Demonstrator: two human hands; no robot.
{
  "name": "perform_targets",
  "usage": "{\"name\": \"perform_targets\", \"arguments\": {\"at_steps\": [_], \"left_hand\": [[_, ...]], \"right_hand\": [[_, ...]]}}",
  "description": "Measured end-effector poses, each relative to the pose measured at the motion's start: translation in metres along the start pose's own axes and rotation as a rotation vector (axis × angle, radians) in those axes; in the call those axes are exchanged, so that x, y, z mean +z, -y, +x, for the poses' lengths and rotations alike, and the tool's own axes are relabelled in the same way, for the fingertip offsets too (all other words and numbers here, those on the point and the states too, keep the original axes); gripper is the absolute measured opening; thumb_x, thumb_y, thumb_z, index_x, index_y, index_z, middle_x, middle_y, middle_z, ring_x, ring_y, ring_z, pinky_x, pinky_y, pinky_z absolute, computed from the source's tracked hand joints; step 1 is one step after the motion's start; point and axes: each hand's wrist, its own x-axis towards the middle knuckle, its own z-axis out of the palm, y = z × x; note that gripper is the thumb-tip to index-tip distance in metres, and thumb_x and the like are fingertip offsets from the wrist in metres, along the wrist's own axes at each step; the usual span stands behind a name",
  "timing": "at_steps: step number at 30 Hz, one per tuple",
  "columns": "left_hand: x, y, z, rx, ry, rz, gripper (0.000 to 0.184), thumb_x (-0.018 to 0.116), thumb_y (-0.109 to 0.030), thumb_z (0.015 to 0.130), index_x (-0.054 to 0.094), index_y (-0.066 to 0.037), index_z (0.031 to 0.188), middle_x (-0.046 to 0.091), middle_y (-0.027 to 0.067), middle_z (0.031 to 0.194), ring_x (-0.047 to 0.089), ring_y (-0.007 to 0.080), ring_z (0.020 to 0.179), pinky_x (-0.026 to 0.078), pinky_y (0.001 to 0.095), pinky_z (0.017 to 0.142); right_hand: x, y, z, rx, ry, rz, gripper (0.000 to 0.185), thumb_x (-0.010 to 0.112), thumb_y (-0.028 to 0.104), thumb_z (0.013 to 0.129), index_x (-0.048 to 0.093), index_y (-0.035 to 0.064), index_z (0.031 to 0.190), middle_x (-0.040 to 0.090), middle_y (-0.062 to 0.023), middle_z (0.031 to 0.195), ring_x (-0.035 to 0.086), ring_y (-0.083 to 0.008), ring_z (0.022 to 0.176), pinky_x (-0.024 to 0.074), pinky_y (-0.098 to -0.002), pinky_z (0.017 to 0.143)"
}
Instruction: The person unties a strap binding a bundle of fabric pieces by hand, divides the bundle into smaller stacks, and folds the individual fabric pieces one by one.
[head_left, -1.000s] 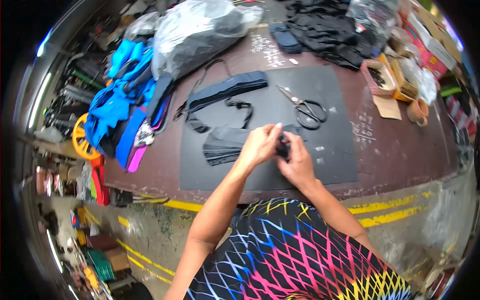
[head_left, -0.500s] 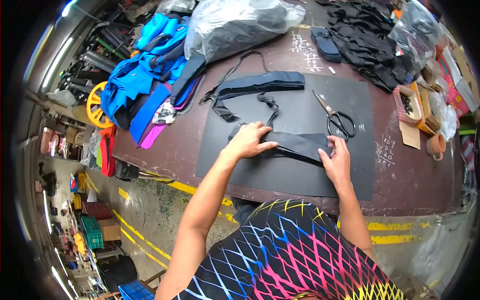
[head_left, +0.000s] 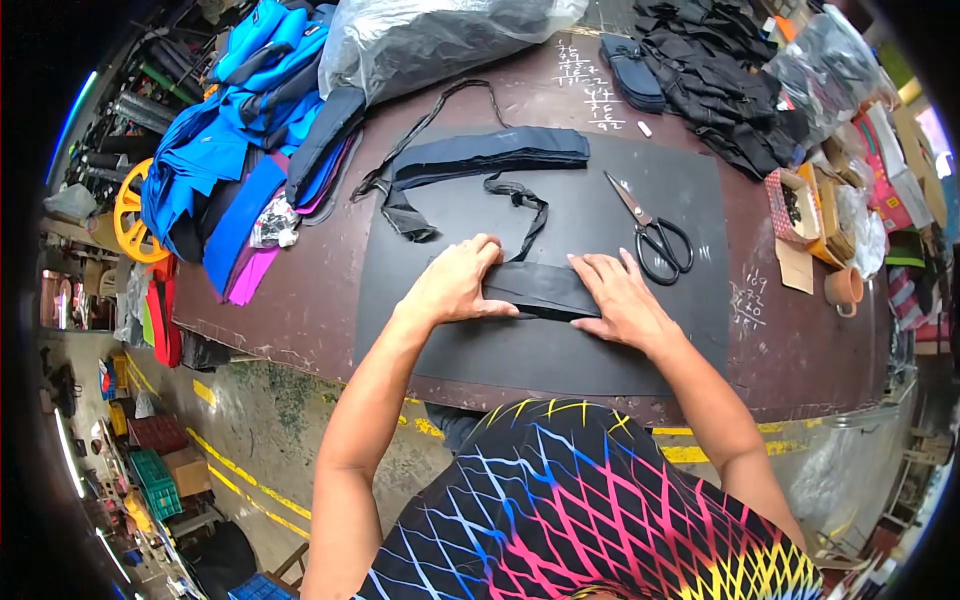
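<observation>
A stack of dark fabric strips lies on the black mat, between my two hands. My left hand grips its left end, thumb along the near edge and fingers on top. The right end is gripped by my right hand, its thumb near the lower edge. Both ends of the stack are hidden under the hands. Behind it lies a navy bundle of strips, with a black twisted strap curling down toward the stack. Scissors with black handles rest to the right.
Blue garments and coloured strips lie at the left. A large plastic bag sits at the back. Black fabric is heaped at the back right, near a navy folded stack. Small boxes and a mug stand right.
From being close together over a small dark item, my hands moved apart onto the strips. Since then my right hand has come closer to my left, and the stack lies between them.
</observation>
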Motion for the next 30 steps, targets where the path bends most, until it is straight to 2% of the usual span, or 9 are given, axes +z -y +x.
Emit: {"name": "perform_targets", "arguments": {"at_steps": [1,4,10,13,17,21,25,30], "left_hand": [[0.002,-0.001,-0.001,-0.003,0.014,-0.031,0.061,0.09,-0.047,0.075,0.065,-0.002,0.108,0.063,0.0151,0.108,0.062,0.0355,0.102,0.049,0.0422,0.091],[0.0,-0.001,-0.009,-0.001,0.042,0.015,0.059,0.091,-0.045,0.073,0.06,-0.004,0.103,0.062,0.0137,0.109,0.061,0.0338,0.101,0.047,0.0413,0.09],[0.003,-0.022,-0.037,0.029,0.01,0.186,0.056,0.093,-0.04,0.069,0.058,-0.006,0.097,0.062,0.011,0.113,0.058,0.0305,0.102,0.045,0.0407,0.087],[0.009,-0.02,-0.052,0.072,-0.096,0.181,0.053,0.093,-0.035,0.066,0.059,-0.007,0.095,0.061,0.0095,0.117,0.058,0.0299,0.101,0.045,0.041,0.087],[0.014,-0.017,-0.059,0.104,-0.116,0.192,0.051,0.09,-0.038,0.071,0.061,-0.006,0.098,0.061,0.0095,0.115,0.058,0.0289,0.105,0.045,0.041,0.09],[0.015,-0.016,-0.055,0.129,-0.16,0.153,0.049,0.089,-0.038,0.074,0.062,-0.005,0.097,0.061,0.0102,0.119,0.058,0.0304,0.111,0.045,0.0424,0.095],[0.009,-0.021,-0.052,0.175,-0.288,0.145,0.044,0.089,-0.035,0.076,0.06,-0.007,0.092,0.063,0.0112,0.118,0.06,0.0328,0.11,0.046,0.0455,0.093],[-0.007,-0.007,-0.027,0.277,-0.277,0.106,0.039,0.085,-0.033,0.082,0.062,-0.005,0.097,0.064,0.0135,0.112,0.062,0.0335,0.11,0.047,0.0463,0.097]], "right_hand": [[-0.003,-0.005,0.002,-0.004,0.005,0.0,0.077,0.084,0.029,0.084,0.05,0.0081,0.15,0.055,-0.0139,0.144,0.053,-0.0341,0.132,0.0415,-0.0475,0.11],[-0.018,-0.019,0.007,-0.058,0.264,0.113,0.081,0.087,0.024,0.079,0.05,0.0082,0.15,0.057,-0.0138,0.139,0.054,-0.0338,0.127,0.0435,-0.0454,0.106],[-0.019,-0.028,-0.001,-0.187,0.164,0.182,0.085,0.088,0.016,0.074,0.051,0.0086,0.149,0.058,-0.0122,0.136,0.056,-0.0327,0.121,0.0447,-0.0433,0.103],[-0.02,-0.028,-0.005,-0.215,0.168,0.168,0.084,0.087,0.014,0.073,0.052,0.0088,0.149,0.058,-0.0114,0.136,0.056,-0.032,0.121,0.0448,-0.0429,0.102],[-0.021,-0.029,-0.005,-0.239,0.205,0.165,0.083,0.086,0.013,0.074,0.052,0.0089,0.149,0.058,-0.0107,0.135,0.056,-0.0314,0.12,0.0446,-0.0423,0.102],[-0.019,-0.026,-0.009,-0.201,0.217,0.181,0.084,0.087,0.014,0.073,0.051,0.0082,0.149,0.058,-0.011,0.136,0.056,-0.0314,0.12,0.0444,-0.0423,0.103],[-0.019,-0.023,-0.011,-0.213,0.158,0.099,0.08,0.087,0.023,0.079,0.052,0.0084,0.149,0.058,-0.0114,0.136,0.057,-0.0302,0.12,0.0447,-0.0413,0.102],[-0.032,-0.016,0.0,-0.21,0.2,0.169,0.076,0.084,0.031,0.084,0.052,0.0067,0.148,0.059,-0.0136,0.135,0.056,-0.0329,0.12,0.0442,-0.0437,0.104]]}}
